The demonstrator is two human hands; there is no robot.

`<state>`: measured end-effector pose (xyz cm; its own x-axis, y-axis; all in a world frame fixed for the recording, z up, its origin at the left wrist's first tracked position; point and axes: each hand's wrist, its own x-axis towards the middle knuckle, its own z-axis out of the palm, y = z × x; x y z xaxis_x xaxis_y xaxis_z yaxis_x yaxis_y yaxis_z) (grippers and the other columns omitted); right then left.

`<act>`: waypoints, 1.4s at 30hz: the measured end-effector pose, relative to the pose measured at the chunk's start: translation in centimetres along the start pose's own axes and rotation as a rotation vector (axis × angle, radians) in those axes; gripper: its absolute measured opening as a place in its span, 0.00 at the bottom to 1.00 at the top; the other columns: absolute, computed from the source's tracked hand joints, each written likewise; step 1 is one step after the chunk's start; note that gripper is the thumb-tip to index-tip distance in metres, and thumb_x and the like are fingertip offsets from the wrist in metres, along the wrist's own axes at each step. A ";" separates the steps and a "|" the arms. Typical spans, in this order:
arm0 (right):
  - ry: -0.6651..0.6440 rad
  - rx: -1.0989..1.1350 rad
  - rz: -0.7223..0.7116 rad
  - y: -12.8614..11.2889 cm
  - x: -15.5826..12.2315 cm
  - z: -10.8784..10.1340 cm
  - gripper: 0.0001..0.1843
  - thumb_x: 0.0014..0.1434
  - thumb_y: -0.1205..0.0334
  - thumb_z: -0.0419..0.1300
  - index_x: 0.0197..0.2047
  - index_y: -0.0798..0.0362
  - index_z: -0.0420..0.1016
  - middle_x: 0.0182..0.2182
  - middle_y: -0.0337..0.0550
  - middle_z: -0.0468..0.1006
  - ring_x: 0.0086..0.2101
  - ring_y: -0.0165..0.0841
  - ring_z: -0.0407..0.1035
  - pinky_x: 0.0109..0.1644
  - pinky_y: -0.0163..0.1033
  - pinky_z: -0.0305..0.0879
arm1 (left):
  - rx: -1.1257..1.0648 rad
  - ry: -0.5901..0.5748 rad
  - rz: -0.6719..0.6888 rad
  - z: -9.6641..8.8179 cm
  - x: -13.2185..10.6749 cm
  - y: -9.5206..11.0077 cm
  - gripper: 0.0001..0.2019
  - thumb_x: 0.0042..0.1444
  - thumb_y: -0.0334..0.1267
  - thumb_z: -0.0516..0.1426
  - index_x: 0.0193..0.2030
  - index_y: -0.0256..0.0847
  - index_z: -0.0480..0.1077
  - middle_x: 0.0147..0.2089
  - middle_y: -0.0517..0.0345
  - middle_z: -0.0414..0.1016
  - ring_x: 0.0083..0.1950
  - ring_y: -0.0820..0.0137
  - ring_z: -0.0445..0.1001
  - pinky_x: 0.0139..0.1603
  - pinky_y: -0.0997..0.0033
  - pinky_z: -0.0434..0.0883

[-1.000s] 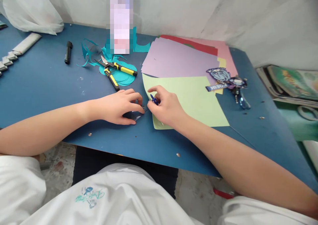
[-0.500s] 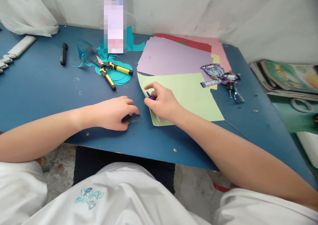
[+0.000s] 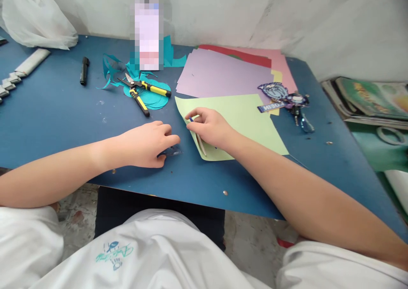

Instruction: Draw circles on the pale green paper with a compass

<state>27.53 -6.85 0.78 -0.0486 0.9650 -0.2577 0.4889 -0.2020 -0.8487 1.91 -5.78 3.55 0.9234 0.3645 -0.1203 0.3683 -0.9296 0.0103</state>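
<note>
My left hand [image 3: 148, 143] rests on the blue table, its fingers curled onto a small clear plastic ruler [image 3: 175, 152] whose exact shape is mostly hidden. To its right, my right hand [image 3: 210, 127] is closed around a slim white pen [image 3: 200, 144] with a blue end showing by the thumb. That hand lies over the left part of a light green paper sheet [image 3: 251, 123]; the sheet's left edge curls up. Beyond my left hand, pruning shears [image 3: 139, 102] with yellow and black handles lie spread on round teal paper pieces [image 3: 159, 100].
Purple paper sheets [image 3: 223, 74] overlap red and pink ones behind the green sheet. A keychain bunch [image 3: 283, 95] sits on their right side. A black marker [image 3: 84, 71], a plastic bag [image 3: 38, 21] and a blurred upright phone-like object [image 3: 146, 34] stand or lie farther back. Magazines [image 3: 369, 97] are at right.
My right hand has turned the pen and its fingers have drawn closer round it, so more of the white barrel shows. My left hand stays nearly still on the ruler.
</note>
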 end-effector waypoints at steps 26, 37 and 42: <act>-0.221 -0.091 0.128 0.1 0.8 -5.1 0.28 0.60 0.45 0.83 0.32 0.46 0.68 0.20 0.34 0.66 0.22 0.29 0.57 0.28 0.40 0.47 | -0.116 0.070 0.414 1.0 -2.9 3.4 0.13 0.68 0.43 0.73 0.57 0.46 0.87 0.65 0.36 0.85 0.54 0.47 0.80 0.51 0.49 0.83; -0.338 0.016 0.097 1.2 1.6 -5.9 0.25 0.58 0.51 0.79 0.27 0.46 0.66 0.17 0.33 0.66 0.17 0.28 0.56 0.24 0.40 0.45 | -0.805 0.191 0.342 2.1 -0.9 0.4 0.12 0.85 0.39 0.58 0.54 0.44 0.85 0.55 0.40 0.92 0.56 0.55 0.87 0.62 0.57 0.83; -0.385 0.145 0.018 0.9 0.7 -4.1 0.26 0.55 0.46 0.81 0.27 0.46 0.68 0.18 0.39 0.76 0.17 0.27 0.59 0.22 0.37 0.49 | -1.660 0.099 -0.244 2.6 0.8 -1.5 0.28 0.74 0.67 0.72 0.47 0.40 0.81 0.41 0.51 0.87 0.49 0.60 0.90 0.54 0.62 0.85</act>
<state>31.52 -5.64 1.72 -0.3773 0.8335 -0.4037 0.3659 -0.2662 -0.8918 1.83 -4.20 0.83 0.8103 0.5435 -0.2189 0.1415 0.1810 0.9732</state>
